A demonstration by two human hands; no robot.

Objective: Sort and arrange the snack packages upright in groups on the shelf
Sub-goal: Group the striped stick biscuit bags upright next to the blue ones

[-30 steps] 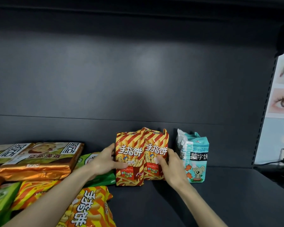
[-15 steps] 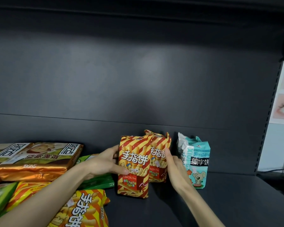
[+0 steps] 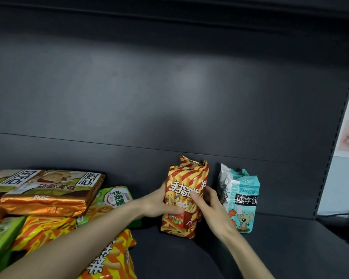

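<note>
Shelf (image 3: 270, 248): pack (image 3: 182, 188) between left hand (image 3: 159, 204), right hand (image 3: 216, 210)

two bare hands, the left hand (image 3: 159, 202) and the right hand (image 3: 212, 208), with long slim fingers and narrow wrists (skin uncovered throughout). the left forearm (image 3: 79, 242) and the right forearm (image 3: 246, 256) are bare too, slender, right to the view's bottom edge.

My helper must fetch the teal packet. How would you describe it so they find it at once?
On the dark shelf, right of the snack pile, packets stand upright near the back wall. The teal packet is the rightmost, beside the right hand. Only it is teal with a cartoon animal; the striped packet next to it is red and yellow.
</note>
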